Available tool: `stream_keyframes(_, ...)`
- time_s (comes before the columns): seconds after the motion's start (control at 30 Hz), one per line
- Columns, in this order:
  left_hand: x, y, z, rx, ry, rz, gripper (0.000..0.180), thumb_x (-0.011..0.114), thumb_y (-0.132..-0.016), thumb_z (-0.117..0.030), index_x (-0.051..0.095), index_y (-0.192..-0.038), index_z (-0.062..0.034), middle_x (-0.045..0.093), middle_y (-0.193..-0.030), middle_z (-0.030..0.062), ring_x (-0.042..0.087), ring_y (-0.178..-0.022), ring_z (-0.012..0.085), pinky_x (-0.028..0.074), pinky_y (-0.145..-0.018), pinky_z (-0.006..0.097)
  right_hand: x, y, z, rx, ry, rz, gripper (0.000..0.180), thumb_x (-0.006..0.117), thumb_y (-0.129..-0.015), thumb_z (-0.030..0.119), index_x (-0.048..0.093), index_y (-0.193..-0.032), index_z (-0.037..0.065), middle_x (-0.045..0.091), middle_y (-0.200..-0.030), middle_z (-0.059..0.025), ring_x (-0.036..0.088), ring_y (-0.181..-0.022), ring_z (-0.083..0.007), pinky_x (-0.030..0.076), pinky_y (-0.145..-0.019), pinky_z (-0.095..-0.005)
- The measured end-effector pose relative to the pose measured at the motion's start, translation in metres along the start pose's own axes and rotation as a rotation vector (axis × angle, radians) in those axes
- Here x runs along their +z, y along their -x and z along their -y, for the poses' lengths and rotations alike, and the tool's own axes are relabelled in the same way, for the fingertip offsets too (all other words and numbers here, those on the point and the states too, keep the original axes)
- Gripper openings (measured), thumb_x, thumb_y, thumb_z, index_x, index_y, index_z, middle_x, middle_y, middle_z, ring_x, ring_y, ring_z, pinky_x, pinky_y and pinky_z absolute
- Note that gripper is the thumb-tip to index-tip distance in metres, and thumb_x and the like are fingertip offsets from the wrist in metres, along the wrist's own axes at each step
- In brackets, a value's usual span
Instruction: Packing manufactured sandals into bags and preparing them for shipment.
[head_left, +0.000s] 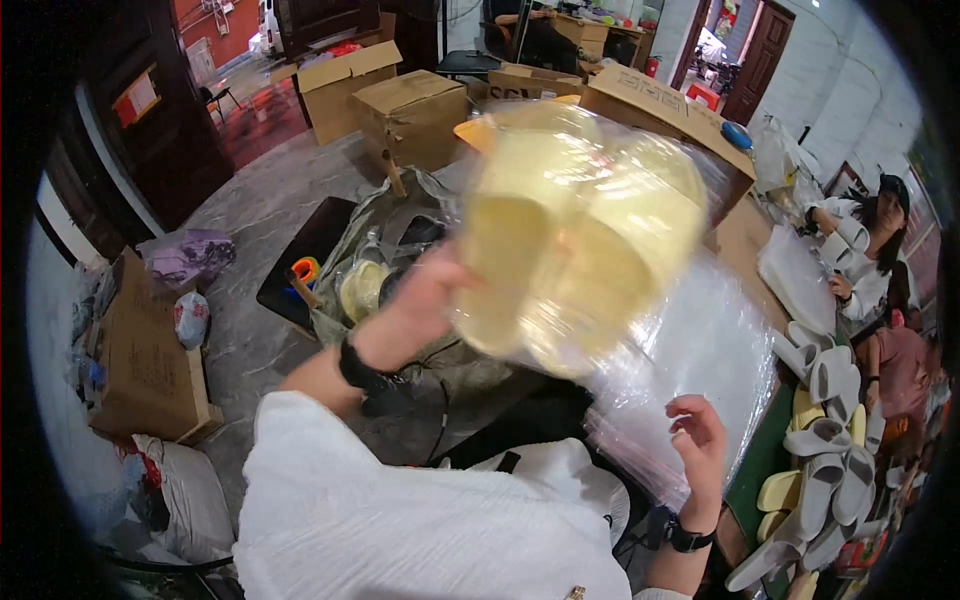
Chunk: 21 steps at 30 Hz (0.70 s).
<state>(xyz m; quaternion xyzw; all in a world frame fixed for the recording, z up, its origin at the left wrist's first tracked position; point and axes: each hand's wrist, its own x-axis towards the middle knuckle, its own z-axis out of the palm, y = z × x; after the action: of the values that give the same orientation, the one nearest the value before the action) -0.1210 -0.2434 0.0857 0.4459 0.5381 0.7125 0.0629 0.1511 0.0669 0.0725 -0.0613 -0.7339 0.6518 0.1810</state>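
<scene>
A pair of pale yellow slide slippers (575, 235), wrapped in clear plastic, is held up in front of me, slightly blurred by motion. My left hand (425, 300) grips the pair at its left side, the fingers partly hidden by it. Lower right, my right hand (697, 445) is raised with its fingers loosely curled and apart, nothing visible in them. Beside it lies a stack of clear plastic bags (700, 350), partly covered by the slippers.
Many grey and yellow slippers (825, 460) lie on the right, where two other people are, one holding clear bags (797, 275). An open sack (360, 290) with wrapped slippers stands behind my left hand. Cardboard boxes (410, 115) stand at the back, another box (150, 350) at left.
</scene>
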Motion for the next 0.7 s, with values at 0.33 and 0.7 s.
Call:
stream_keyframes(0.33, -0.253, 0.161, 0.056, -0.908, -0.318, -0.593, 0.039, 0.057, -0.078, -0.003, 0.06, -0.115, 0.0082, 0.067, -0.102, 0.0099, 0.065, -0.086, 0.0203, 0.053, -0.074, 0.032, 0.073, -0.113, 0.036, -0.331, 0.607, 0.185, 0.031, 0.079, -0.078, 0.015, 0.065, -0.103, 0.004, 0.065, -0.103, -0.0096, 0.061, -0.1, -0.0261, 0.047, -0.086, -0.0348)
stream_keyframes(0.7, -0.164, 0.111, 0.076, -1.144, -1.266, -0.333, 0.063, 0.07, -0.076, -0.028, 0.052, -0.124, 0.008, 0.059, -0.122, 0.0293, 0.06, -0.112, 0.0434, 0.051, -0.094, 0.047, 0.172, -0.267, -0.031, -0.413, 1.319, 0.18, 0.105, 0.081, -0.063, 0.062, 0.041, -0.145, 0.009, 0.05, -0.134, -0.0284, 0.051, -0.123, -0.043, 0.041, -0.105, -0.0503)
